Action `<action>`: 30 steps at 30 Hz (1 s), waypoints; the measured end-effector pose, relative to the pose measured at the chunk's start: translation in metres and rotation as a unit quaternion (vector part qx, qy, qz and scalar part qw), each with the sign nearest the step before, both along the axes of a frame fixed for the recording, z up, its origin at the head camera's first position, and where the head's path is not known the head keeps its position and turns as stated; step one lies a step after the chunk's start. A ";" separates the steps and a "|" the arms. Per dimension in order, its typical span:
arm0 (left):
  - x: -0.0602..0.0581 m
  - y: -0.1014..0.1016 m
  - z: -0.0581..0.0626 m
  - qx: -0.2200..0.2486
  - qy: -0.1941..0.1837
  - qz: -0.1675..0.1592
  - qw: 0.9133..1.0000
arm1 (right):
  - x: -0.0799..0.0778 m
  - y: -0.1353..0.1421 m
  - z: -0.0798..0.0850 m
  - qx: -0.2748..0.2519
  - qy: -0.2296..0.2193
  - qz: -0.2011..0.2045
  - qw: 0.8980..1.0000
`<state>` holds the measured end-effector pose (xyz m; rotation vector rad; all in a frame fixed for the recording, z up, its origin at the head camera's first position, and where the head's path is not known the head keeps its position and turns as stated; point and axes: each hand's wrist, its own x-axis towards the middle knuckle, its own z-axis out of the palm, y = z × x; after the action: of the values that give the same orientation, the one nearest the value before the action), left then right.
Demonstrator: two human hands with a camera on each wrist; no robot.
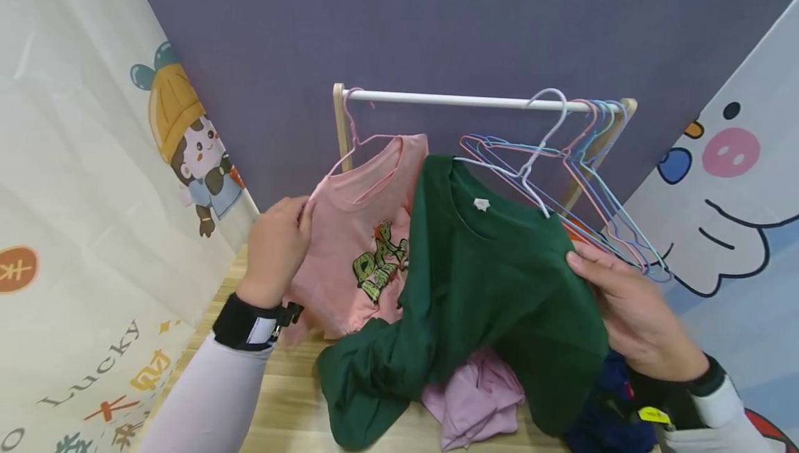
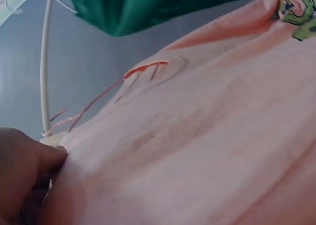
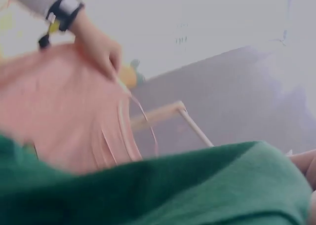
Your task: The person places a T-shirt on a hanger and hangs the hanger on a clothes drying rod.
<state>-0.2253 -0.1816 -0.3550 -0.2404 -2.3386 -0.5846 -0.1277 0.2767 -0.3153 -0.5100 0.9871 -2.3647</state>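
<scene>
A pink shirt [image 1: 337,245] with a green print hangs from a pink hanger [image 1: 352,137] at the left end of the rail. My left hand [image 1: 277,248] pinches its shoulder, thumb on the cloth in the left wrist view. A dark green long-sleeved top [image 1: 499,266] is on a white hanger [image 1: 533,155], whose hook overlaps the rail. With thumb and fingers my right hand [image 1: 637,300] grips this top at its right shoulder. In the right wrist view the green cloth [image 3: 222,185] covers the foreground, and the pink shirt [image 3: 64,101] is behind it.
The white rail [image 1: 437,98] runs between two wooden posts. Several bare pink, blue and green hangers [image 1: 602,182] hang at its right end. A crumpled lilac garment [image 1: 477,397] and a navy garment [image 1: 608,415] lie on the wooden surface [image 1: 284,397]. Printed curtains flank both sides.
</scene>
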 end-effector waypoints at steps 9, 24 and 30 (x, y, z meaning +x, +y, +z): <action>0.008 0.004 0.007 -0.034 -0.010 -0.006 0.999 | -0.022 -0.059 0.001 0.045 0.027 0.042 0.998; 0.012 0.012 0.022 -0.003 -0.072 -0.038 0.997 | -0.071 -0.161 0.026 0.189 0.052 -0.083 0.977; 0.015 0.012 0.026 0.006 -0.069 -0.033 0.997 | -0.084 -0.193 0.038 0.205 0.067 -0.121 0.969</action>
<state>-0.2105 -0.1698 -0.3294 -0.2802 -2.4672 -0.6651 -0.2120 0.0838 -0.2770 -0.4096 1.6350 -2.2556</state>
